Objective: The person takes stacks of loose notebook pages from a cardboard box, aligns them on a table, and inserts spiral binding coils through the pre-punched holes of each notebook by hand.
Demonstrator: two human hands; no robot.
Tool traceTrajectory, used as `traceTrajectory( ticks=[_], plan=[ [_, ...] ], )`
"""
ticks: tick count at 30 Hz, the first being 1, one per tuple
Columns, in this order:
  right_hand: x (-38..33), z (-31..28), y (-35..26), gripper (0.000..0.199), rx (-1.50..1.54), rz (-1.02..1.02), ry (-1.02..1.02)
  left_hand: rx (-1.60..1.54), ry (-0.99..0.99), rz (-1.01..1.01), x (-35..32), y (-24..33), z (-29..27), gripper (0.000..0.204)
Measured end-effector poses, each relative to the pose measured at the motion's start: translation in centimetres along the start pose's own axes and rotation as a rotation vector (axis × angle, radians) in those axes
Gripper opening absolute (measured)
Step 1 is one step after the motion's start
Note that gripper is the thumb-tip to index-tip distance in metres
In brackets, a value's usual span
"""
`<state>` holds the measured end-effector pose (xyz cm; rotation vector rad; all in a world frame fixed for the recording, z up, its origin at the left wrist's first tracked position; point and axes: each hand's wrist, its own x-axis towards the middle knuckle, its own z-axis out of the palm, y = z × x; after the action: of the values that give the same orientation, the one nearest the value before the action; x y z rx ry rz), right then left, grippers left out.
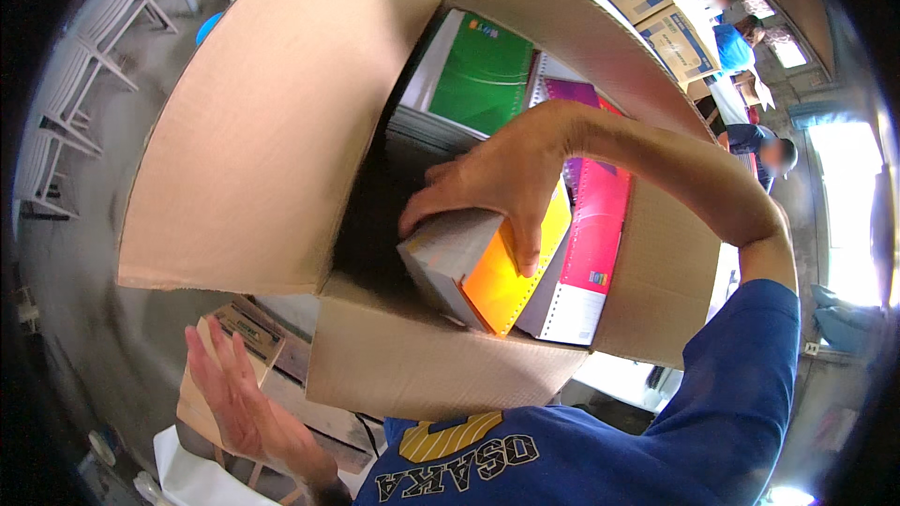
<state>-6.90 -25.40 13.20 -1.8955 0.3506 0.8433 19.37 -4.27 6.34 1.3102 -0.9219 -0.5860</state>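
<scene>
My right hand (511, 173) reaches into a large open cardboard box (244, 122) and grips a thick stack of spiral notebooks with a yellow-orange cover (503, 281). The thumb presses on the cover, and the fingers wrap over the grey page edges. The stack stands tilted in the near part of the box. Right of it lean pink-red spiral notebooks (597, 225), touching or nearly so. A green spiral notebook (483, 70) lies on a pile at the far end, beside purple ones (570, 92). My left hand (239, 394) is raised outside the box, fingers stretched and holding nothing.
The box's flaps stand spread outward. Below my left hand are a smaller cardboard box (246, 333) and wooden slats (314, 417). Stacked cartons (647, 0) stand at the far right, with people (736, 47) beyond. White chairs (70, 84) line the left side.
</scene>
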Motion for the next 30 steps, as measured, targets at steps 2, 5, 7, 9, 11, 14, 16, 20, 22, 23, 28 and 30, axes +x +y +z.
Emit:
traceTrajectory(
  ticks=[2, 5, 7, 9, 11, 14, 16, 20, 22, 23, 28, 30],
  plan=[
    [-1.2, 0.0, 0.3, 0.111, 0.193, -0.117, 0.144, 0.049, -0.015, 0.099, -0.5, 0.6, 0.1, 0.061],
    [-3.5, 0.2, 0.4, 0.115, 0.574, -0.27, 0.286, -0.012, -0.076, 0.261, -1.2, 1.3, 0.7, 0.062],
    [-5.2, 1.6, 0.8, 0.097, 0.844, -0.358, 0.407, -0.098, -0.128, 0.376, -1.4, 2.0, 1.8, 0.064],
    [-6.5, 2.9, 1.2, 0.077, 1.081, -0.521, 0.531, -0.198, -0.429, 0.188, -0.7, 4.0, 4.4, 0.067],
    [-7.9, 4.9, 0.8, 0.064, 1.247, -0.698, 0.658, -0.215, -0.527, 0.155, 1.0, 6.5, 8.6, 0.066],
    [-9.2, 6.4, -2.5, 0.059, 1.323, -0.836, 0.851, -0.145, -0.666, -0.048, 1.0, 8.4, 10.9, 0.067],
    [-10.6, 8.3, -4.7, 0.053, 1.407, -0.846, 1.017, -0.261, -0.741, -0.082, 0.3, 10.1, 11.9, 0.068],
    [-14.5, 15.0, -6.1, 0.052, 1.493, -0.88, 1.286, -0.409, -0.987, -0.165, -1.8, 12.0, 15.2, 0.07],
    [-15.6, 17.9, -7.3, 0.054, 1.454, -1.016, 1.382, -0.531, -1.075, -0.173, -2.5, 14.3, 15.2, 0.07],
    [-16.3, 20.7, -6.9, 0.055, 1.5, -1.082, 1.469, -0.678, -1.172, -0.234, -3.2, 14.8, 16.6, 0.069],
    [-19.4, 37.5, -3.2, 0.053, 1.452, -1.254, 2.014, -0.291, -1.272, 0.197, -8.9, 17.0, 20.1, 0.091],
    [-20.4, 43.9, -2.3, 0.061, 1.217, -0.955, 2.456, -0.428, -1.425, 0.337, -9.9, 16.3, 18.9, 0.071]
  ],
)
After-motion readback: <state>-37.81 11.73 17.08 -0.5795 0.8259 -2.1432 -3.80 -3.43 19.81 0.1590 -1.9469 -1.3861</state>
